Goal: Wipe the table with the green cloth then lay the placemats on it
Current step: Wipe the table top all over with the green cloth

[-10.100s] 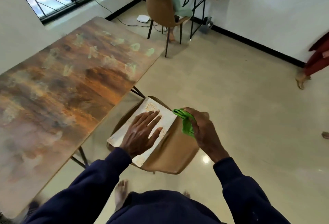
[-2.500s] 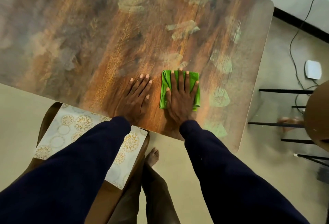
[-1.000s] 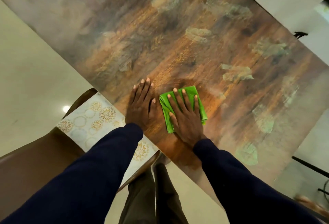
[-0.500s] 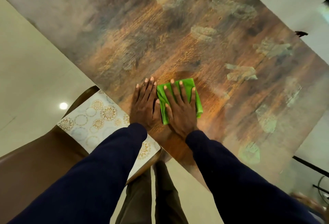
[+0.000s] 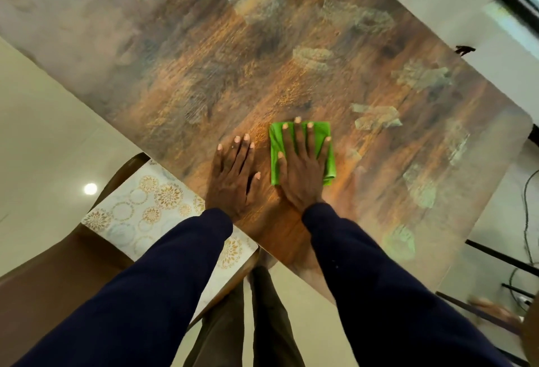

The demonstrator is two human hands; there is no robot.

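Your right hand lay flat on the folded green cloth, fingers straight and spread, pressing it to the table and not gripping it. Your left hand rested flat on bare wood just beside it at nine o'clock, fingers straight, holding nothing. The cloth sat near the table edge closest to you.

With only a flat palm on it, the cloth could have slid out from under your hand or bunched up on a fast stroke, leaving your hand to rub bare wood. It was folded small, so narrow passes could have missed strips, and most of the top from ten to two o'clock looked likely to need a long reach. Leaning your weight through the left hand that close to the edge could have tipped or shifted the table.

The pale patches toward two o'clock of the cloth may have been part of the finish; scrubbing at them could have wasted effort, though I could not tell.

The placemats lay on the chair at eight o'clock of your left hand, partly under your sleeve and the table edge. A brush of the arm or leg could have knocked them to the floor.

No brand, label or writing could be read. The placemats showed only gold floral medallions and circles.
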